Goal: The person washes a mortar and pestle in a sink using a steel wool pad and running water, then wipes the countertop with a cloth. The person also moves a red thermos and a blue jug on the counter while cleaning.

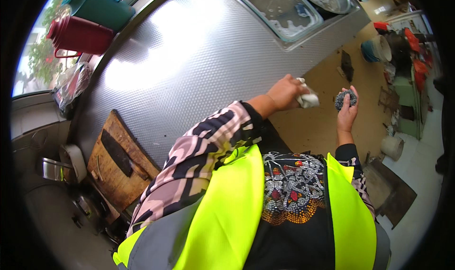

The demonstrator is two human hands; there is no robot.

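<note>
My left hand (287, 93) grips a crumpled white cloth (309, 99) just past the front edge of the embossed stainless steel counter (209, 63). To the right of it, my right hand (346, 119) is raised over the floor and holds a round metal wire scourer (340, 100) between thumb and fingers. A gap separates the cloth from the scourer. At the counter's far end sits a rectangular glass basin (289, 38) of sudsy water, beside a round metal bowl (343, 9) that also has suds.
On the left, a wooden chopping board (121, 188) carries a dark-bladed knife (115, 152). Teal (101, 8) and red (85, 35) thermos jugs lie along the window side near a plastic bag (73, 87). Buckets (382, 49) and a dustpan-like object (347, 65) are on the floor.
</note>
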